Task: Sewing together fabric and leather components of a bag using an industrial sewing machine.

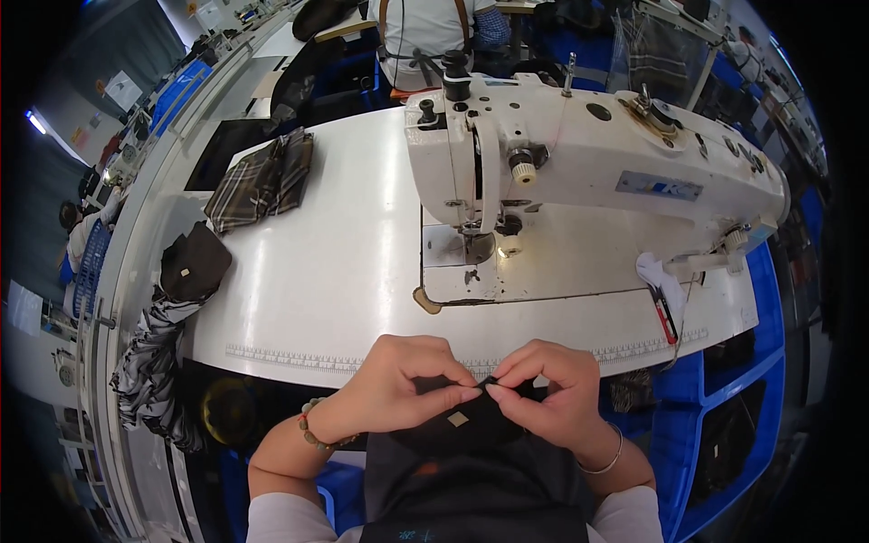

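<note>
Both hands meet over my lap, just at the front edge of the white sewing table (335, 271). My left hand (394, 385) pinches the upper edge of a piece of black fabric (484, 425) between thumb and forefinger. Right beside it, my right hand (554, 394) pinches the same edge, so the fingertips of the two hands almost touch. A small pale diamond-shaped patch (459, 419) shows on the fabric below my left fingertips. The rest of the piece hangs over my dark apron, and its lower outline blends into it.
A white sewing machine (561, 149) stands beyond my hands. Folded plaid fabric (262, 176), a dark piece (195, 262) and patterned cloth (149, 371) lie left. A red-handled tool (663, 317) and white cloth (659, 271) lie right, near blue bins (674, 434). Another person (421, 36) sits ahead.
</note>
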The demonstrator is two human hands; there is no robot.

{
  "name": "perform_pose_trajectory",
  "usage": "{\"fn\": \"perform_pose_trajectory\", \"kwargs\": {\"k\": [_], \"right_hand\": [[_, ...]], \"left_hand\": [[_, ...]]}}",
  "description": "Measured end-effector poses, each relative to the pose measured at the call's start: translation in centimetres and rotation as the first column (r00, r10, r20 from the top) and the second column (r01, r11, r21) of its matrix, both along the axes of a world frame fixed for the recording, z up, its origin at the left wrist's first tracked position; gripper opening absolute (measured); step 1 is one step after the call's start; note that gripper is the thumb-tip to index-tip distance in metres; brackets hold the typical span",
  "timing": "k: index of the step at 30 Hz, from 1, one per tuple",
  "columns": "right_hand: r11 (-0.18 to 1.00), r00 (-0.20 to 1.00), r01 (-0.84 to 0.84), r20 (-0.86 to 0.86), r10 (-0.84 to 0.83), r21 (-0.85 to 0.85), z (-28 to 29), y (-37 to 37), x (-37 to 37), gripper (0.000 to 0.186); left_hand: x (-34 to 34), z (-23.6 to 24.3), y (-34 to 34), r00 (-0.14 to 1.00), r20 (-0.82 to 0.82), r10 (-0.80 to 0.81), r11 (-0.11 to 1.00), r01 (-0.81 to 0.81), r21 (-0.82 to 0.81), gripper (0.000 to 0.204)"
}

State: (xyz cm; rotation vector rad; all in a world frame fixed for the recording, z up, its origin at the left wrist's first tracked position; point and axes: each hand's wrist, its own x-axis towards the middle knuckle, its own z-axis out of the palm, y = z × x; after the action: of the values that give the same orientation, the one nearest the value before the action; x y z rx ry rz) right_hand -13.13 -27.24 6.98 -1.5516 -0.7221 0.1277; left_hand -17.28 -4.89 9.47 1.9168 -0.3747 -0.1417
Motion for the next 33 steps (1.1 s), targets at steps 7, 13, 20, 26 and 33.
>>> {"fn": "perform_pose_trajectory", "kwargs": {"k": [7, 13, 20, 26, 33], "right_hand": [[0.999, 0.996, -0.024, -0.083, 0.027, 0.036, -0.2, 0.0, 0.1, 0.011], [0.998, 0.996, -0.038, -0.081, 0.041, 0.042, 0.2, 0.3, 0.0, 0.011], [0.991, 0.994, -0.092, 0.056, 0.098, -0.099, 0.7, 0.2, 0.8, 0.012], [0.984, 0.975, -0.049, 0.208, 0.084, -0.170, -0.2, -0.3, 1.3, 0.011], [0.989, 0.950, 0.034, 0.312, 0.013, -0.145, -1.1, 0.1, 1.0, 0.012]], "left_hand": [[0.0, 0.1, -0.3, 0.999, 0.015, 0.037, 0.999, -0.037, 0.018, 0.011], [-0.1, 0.4, -0.6, 0.993, 0.068, 0.099, 0.993, -0.103, 0.061, 0.013], [-0.1, 0.7, 0.5, 0.967, 0.247, 0.069, 0.987, -0.102, 0.123, 0.011], [-0.4, 1.9, 1.7, 0.942, 0.317, 0.112, 0.972, -0.171, 0.164, 0.011], [-1.0, 2.0, 1.8, 0.927, 0.345, 0.143, 0.952, -0.224, 0.207, 0.011]]}}
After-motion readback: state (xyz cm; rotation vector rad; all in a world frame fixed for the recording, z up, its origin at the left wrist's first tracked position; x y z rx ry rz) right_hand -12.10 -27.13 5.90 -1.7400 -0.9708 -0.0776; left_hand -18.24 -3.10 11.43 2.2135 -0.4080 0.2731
